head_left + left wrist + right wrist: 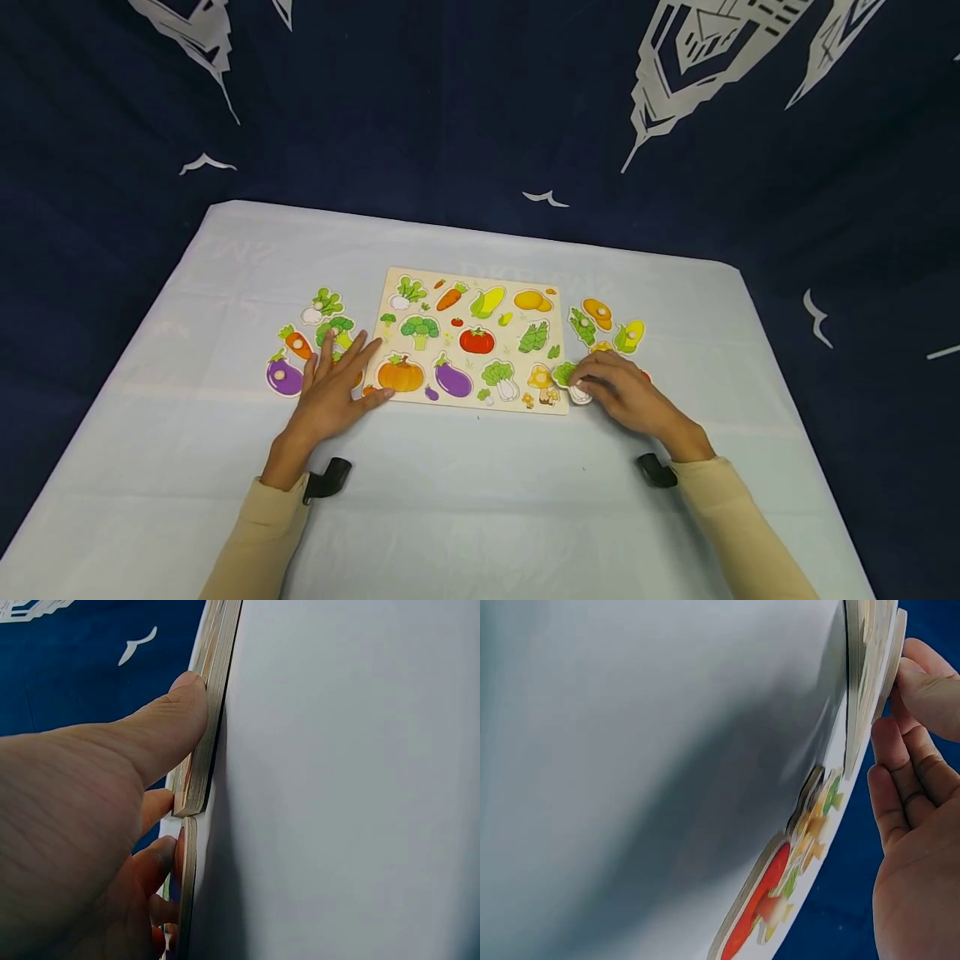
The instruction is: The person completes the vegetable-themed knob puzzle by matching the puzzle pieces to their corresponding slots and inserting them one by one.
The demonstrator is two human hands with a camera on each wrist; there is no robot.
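Note:
A wooden vegetable puzzle board (510, 321) lies flat on the table. My left hand (333, 396) spreads over its left edge, fingers extended, with the thumb (184, 712) resting on the front edge in the left wrist view. Under and beside those fingers lie knobbed pieces: a white turnip (312, 315), broccoli (342, 326), carrot (297, 342) and eggplant (283, 377). At the board's front right corner, my right hand (626, 392) pinches a bok choy piece (562, 374) between thumb and fingers. It overlaps the printed mushroom (539, 377) in the head view.
Right of the board lie a potato piece (597, 312), a leafy green piece (581, 328) and a corn piece (632, 335). A red piece (759, 904) sits below the right hand in the right wrist view. Dark patterned cloth (450, 125) hangs behind the white table (480, 500).

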